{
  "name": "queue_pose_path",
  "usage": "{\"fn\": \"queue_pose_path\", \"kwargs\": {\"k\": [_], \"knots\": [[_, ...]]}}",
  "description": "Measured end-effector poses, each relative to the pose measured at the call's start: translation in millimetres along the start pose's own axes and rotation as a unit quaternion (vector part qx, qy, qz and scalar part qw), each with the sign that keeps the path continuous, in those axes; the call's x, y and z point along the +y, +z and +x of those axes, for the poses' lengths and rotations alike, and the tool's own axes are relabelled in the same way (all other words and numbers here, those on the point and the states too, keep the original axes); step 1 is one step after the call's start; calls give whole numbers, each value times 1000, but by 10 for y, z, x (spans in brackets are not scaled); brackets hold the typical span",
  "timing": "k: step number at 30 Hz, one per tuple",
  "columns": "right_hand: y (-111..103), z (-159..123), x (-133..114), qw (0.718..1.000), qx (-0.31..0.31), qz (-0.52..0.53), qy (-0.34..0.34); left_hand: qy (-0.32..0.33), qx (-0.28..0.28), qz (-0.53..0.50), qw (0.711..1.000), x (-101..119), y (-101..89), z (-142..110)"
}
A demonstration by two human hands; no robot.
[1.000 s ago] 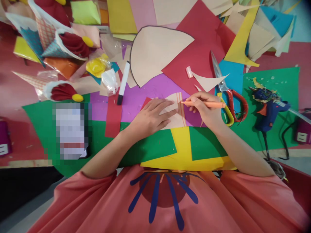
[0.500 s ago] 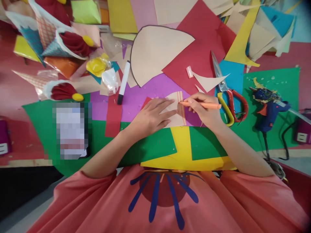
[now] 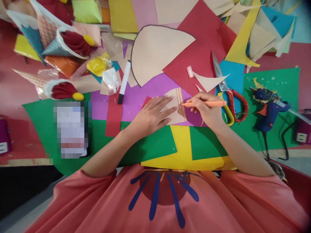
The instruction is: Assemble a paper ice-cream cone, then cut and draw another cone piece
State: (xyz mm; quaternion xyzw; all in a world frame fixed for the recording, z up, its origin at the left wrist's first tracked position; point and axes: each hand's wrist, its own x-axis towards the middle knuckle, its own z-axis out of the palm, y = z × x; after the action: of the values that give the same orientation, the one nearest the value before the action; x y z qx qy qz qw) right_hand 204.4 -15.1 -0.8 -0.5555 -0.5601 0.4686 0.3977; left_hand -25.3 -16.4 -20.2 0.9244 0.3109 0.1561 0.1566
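A small cream paper piece (image 3: 174,114) with orange lines near its right edge lies on purple paper (image 3: 141,94). My left hand (image 3: 153,115) rests on it, fingers stretched out and spread, pressing it flat. Pinched in my right hand (image 3: 205,108) is an orange marker (image 3: 213,103), its tip at the lined edge of the paper. Just above lies a large cream fan-shaped paper (image 3: 157,53) with a black outline. A pale marker cap (image 3: 190,72) sits on red paper (image 3: 191,48). Scissors (image 3: 223,84) with red and yellow handles lie beside my right hand.
A blue glue gun (image 3: 268,111) with a cord is on green paper (image 3: 286,87) at the right. Decorated cones (image 3: 65,43) and small packets fill the upper left. A white marker (image 3: 124,81) with a black cap and a phone (image 3: 71,129) lie at the left.
The small cream paper has turned slightly, its lined edge now tilted. My right hand drew the orange marker along that edge, then shifted a little right. My left hand stays on the paper.
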Motion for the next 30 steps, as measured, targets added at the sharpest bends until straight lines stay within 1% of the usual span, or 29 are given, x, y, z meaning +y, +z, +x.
{"fn": "queue_pose_path", "kwargs": {"k": [4, 9, 15, 20, 23, 30], "knots": [[3, -13, 2, 1000, 0, -14, -4, -17, 0, 16, 1000, 13, 3, 2], [-4, -20, -21, 999, -13, -33, -9, -27, -16, -2, 1000, 16, -8, 5], [1, -13, -42, 998, -22, -50, -13, -26, -16, -1, 1000, 18, -7, 10], [14, 9, -63, 999, -31, -17, 11, -14, -1, 17, 1000, 21, -3, 9], [19, 14, -64, 999, -24, 0, 26, -9, -1, 22, 1000, 20, -7, 6], [15, -5, -46, 1000, -15, -17, 9, -22, -13, 8, 1000, 19, -12, 3]]}}
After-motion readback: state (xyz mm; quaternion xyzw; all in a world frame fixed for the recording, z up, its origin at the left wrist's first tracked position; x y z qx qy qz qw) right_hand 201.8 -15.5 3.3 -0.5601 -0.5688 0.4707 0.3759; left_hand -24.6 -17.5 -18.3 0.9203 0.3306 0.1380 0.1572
